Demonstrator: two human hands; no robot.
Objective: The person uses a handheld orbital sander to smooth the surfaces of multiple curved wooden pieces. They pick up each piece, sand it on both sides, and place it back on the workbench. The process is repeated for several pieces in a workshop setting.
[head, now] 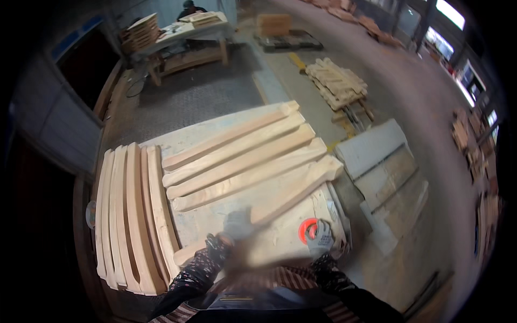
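My left hand (237,224), in a grey work glove, is motion-blurred over the nearest curved wooden piece (291,193). Whether its fingers grip the wood cannot be made out. That piece slants across the near part of the board-topped table (218,220). At the right, my gloved right hand (322,237) holds a round orange-red object (303,231) by its rim; the object's exact kind is unclear. Beyond my hands, several similar pale wooden pieces (242,157) lie side by side. A brownish blur obscures the area just below my left hand.
More curved wooden pieces (135,218) stand in a row along the table's left side. Boards or sheets (383,173) lie to the right, near a stack of wooden parts (337,82). At the back, a person (190,9) is behind a workbench (185,34).
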